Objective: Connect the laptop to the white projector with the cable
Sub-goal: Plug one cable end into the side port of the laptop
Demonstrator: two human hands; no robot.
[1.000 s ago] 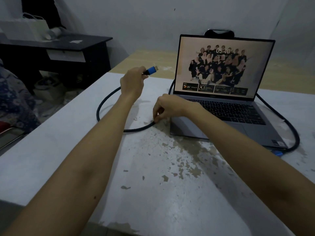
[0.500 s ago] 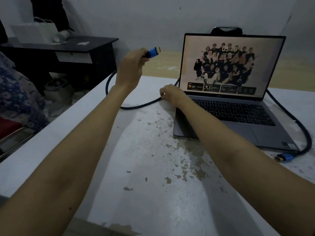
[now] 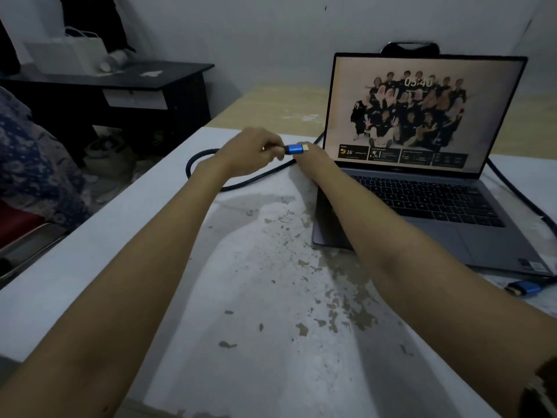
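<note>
The left hand pinches the blue metal plug of the dark braided cable (stiffish, springy, I judge; best gripped by that rigid shell); the right hand's grip can't be made out beside the grey laptop.

Worn white table, open laptop, dark cable

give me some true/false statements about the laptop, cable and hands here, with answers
1. The left hand holds a blue cable plug. True.
2. The laptop is closed. False: its lid is up and the screen is lit.
3. The second blue plug lies on the table by the laptop's front right corner. True.
4. The right hand rests on the trackpad. False: it is at the laptop's left rear edge.
5. The cable hangs off the table. False: it loops on the tabletop behind the laptop.
</note>
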